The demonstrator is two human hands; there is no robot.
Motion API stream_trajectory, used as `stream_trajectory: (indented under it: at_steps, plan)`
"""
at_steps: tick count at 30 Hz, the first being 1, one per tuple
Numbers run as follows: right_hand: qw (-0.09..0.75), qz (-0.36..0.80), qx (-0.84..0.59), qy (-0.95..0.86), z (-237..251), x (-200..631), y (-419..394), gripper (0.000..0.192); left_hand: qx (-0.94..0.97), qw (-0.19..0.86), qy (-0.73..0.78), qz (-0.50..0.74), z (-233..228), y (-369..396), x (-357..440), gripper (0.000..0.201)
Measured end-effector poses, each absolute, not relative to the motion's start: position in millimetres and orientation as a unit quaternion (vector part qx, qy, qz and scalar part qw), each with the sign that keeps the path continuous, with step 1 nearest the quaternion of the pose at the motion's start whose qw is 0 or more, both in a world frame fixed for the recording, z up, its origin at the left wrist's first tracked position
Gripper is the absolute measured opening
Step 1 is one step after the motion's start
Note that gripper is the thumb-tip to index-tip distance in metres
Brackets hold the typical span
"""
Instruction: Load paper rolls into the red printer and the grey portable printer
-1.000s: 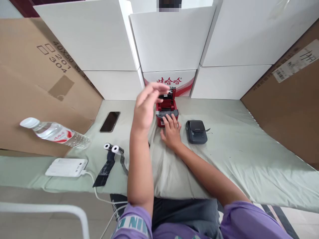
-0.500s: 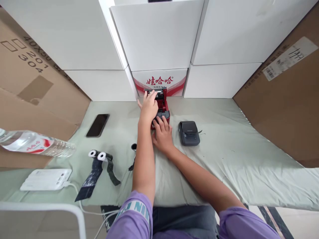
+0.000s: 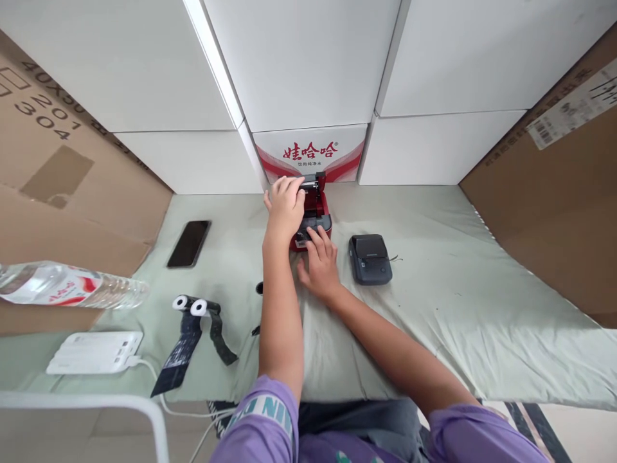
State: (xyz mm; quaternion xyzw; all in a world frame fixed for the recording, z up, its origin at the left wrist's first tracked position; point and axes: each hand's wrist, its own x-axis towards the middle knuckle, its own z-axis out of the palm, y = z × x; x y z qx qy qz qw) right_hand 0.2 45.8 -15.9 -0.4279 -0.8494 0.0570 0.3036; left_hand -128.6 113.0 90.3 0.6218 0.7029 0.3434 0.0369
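Observation:
A small red-and-black printer (image 3: pixel 326 204), its lid (image 3: pixel 313 180) raised, stands in front of the lettered white box. My left hand (image 3: pixel 285 200) is over the left side of the lid, fingers bent across its top; the thumb is hidden. At the printer's front, my right hand (image 3: pixel 319 260) has its fingertips on the dark front part, fingers apart and thumb off to the side. What lies inside the printer is mostly covered by my hands. A second, dark closed printer (image 3: pixel 370 259) sits to the right of my right hand.
Left of my arms lie a phone (image 3: pixel 189 244), two black-coated paper rolls (image 3: pixel 199 307), a white power bank (image 3: pixel 94 352) with a cable, and a water bottle (image 3: pixel 72 285). A small black roll (image 3: pixel 259 288) shows beside my left forearm. Cardboard boxes (image 3: pixel 554 212) flank the cloth-covered surface.
My right hand has shifted slightly down and its thumb has come away from the printer. My left hand stays at the lid, its fingers drawn closer together. The camera view has tilted a little.

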Motion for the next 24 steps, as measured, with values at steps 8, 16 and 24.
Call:
stream_trajectory:
  at_steps: [8,16,24]
  plan:
    - [0.330,0.036,-0.447,-0.831,-16,4,46,0.044,0.653,0.062,0.658,0.370,98,104,-135,0.034]
    - [0.352,0.062,-0.442,-0.823,-20,5,48,0.019,0.619,0.058,0.676,0.396,98,96,-145,0.026]
    - [0.520,0.186,-0.462,-0.694,8,4,76,0.029,0.553,0.118,0.715,0.412,75,109,-153,0.030]
